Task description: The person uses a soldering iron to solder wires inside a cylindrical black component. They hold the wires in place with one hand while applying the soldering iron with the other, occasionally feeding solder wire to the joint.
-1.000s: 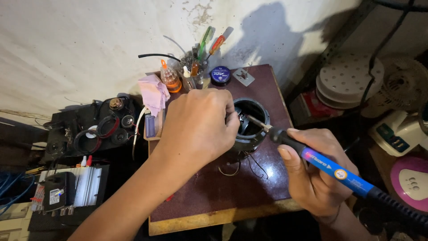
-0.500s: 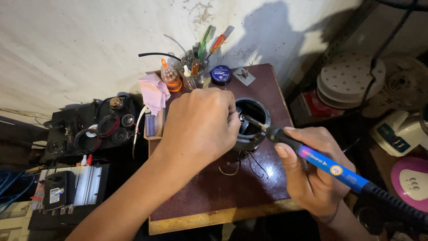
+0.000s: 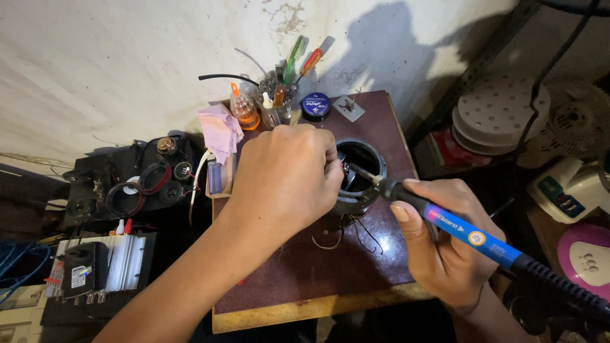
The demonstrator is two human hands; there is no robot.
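Note:
My right hand grips a blue-handled soldering iron, its metal tip reaching into a round black housing that sits on a dark red-brown wooden board. My left hand rests over the left rim of the housing, fingers pinched together at something small inside; what it pinches is hidden. Thin loose wires trail from under the housing onto the board.
At the board's far edge stand an orange glue bottle, a jar of screwdrivers, a round blue tin and a pink cloth. Black electronics parts lie left; white plastic fan parts lie right.
Both hands stay almost in place. The soldering iron has shifted only slightly at the housing.

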